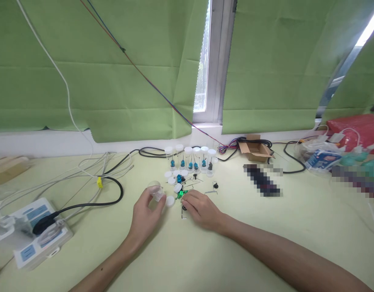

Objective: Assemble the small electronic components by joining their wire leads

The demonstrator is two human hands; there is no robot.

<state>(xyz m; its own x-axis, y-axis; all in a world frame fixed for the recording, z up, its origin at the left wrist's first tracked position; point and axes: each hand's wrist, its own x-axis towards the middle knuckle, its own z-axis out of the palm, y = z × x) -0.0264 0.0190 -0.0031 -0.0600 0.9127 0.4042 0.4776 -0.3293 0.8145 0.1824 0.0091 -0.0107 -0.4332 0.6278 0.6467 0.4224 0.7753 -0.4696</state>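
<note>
Your left hand (pixel 145 211) holds a tube (pixel 158 194) of clear, smooth plastic, and near it you have caps (pixel 170 201) of smooth white plastic, glossy green pieces (pixel 182 194) and thin keys (pixel 210 192) of bright, bare-looking metal. Your tabletop (pixel 235 251) looks smooth and mostly matt, while on the far side you face creased, matt, cloth-like blinds (pixel 128 89) and a box (pixel 256 155) of dull cardboard. To your far right the red bag (pixel 357 127) looks like wrinkled, slightly shiny plastic, and at your left the power strip (pixel 61 236) is smooth, hard plastic.

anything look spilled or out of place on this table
Mildly: white caps and L-shaped metal pieces lie loose and scattered in front of capped tubes, which stand upright in a rough row, so that patch looks messy. Nothing looks clearly damaged.
</note>
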